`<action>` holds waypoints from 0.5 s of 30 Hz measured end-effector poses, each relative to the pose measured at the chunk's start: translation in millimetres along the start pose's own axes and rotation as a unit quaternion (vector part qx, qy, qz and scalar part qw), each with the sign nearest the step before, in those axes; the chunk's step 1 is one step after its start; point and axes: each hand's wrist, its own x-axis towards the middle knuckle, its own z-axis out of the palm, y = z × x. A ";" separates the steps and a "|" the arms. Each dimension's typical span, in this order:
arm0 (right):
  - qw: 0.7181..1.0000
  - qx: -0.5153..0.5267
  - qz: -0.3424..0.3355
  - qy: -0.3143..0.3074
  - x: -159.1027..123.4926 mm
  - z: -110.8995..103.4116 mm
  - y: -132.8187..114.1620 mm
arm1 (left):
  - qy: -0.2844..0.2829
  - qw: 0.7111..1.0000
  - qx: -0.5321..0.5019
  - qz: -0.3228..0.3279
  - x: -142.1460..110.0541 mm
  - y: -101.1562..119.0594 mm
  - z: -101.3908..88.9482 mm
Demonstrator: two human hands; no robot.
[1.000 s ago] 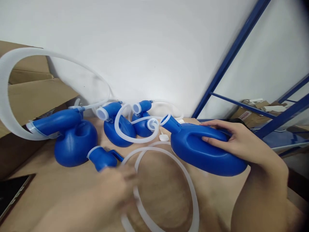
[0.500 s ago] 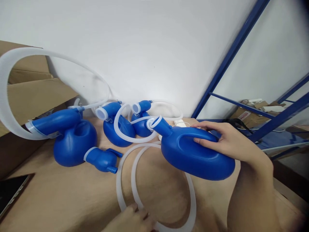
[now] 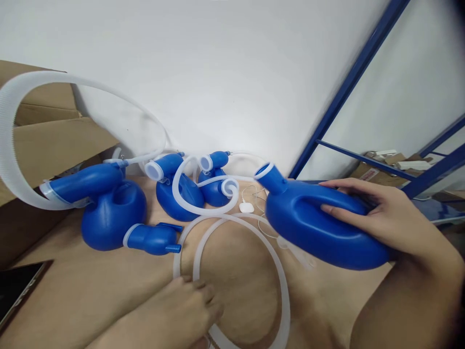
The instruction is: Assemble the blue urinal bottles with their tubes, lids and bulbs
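My right hand [image 3: 378, 218] wraps the handle of a blue plastic urinal bottle [image 3: 312, 228], holding it above the wooden tabletop [image 3: 65, 261]. My left hand [image 3: 174, 310] lies at the bottom of the view, its fingers curled over a large loop of translucent white tube [image 3: 285, 295]. A blue plastic spout piece [image 3: 152, 240] lies just beyond those fingers. Behind it stand several similar blue bottles [image 3: 112, 213], with coiled white tubing [image 3: 203, 208] among them. A small white cap [image 3: 246, 207] on a thin cord rests near the held bottle.
A wide corrugated white hose [image 3: 7, 126] arcs up at the left in front of cardboard boxes [image 3: 39, 140]. A dark tablet [image 3: 18, 286] lies at the lower left corner. A blue metal shelf frame [image 3: 348, 92] rises at the right against a white wall [image 3: 218, 72].
My right hand has carried the bottle to the right and slightly up. My left hand has come further into view and now rests on the white tube loop.
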 end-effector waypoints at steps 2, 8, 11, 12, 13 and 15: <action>0.997 0.033 -0.039 -0.060 0.8 4.6 -7.8 | -0.013 1.000 0.008 -0.022 8.9 2.4 -32.8; 0.967 0.080 -0.135 -0.199 7.5 32.2 -31.1 | -0.044 0.992 -0.019 -0.117 17.9 -9.4 -81.3; 0.958 0.076 -0.142 -0.237 9.5 44.4 -37.0 | -0.149 0.985 -0.034 -0.080 13.5 -12.1 -70.5; 0.956 0.076 -0.148 -0.242 9.9 47.5 -38.0 | -0.172 0.981 -0.035 -0.078 13.1 -11.4 -67.1; 0.953 0.075 -0.157 -0.247 10.2 50.3 -38.9 | -0.177 0.980 -0.035 -0.079 13.5 -10.5 -65.1; 0.948 0.075 -0.173 -0.257 10.9 55.4 -41.3 | -0.127 0.988 -0.035 -0.082 16.0 -9.8 -65.9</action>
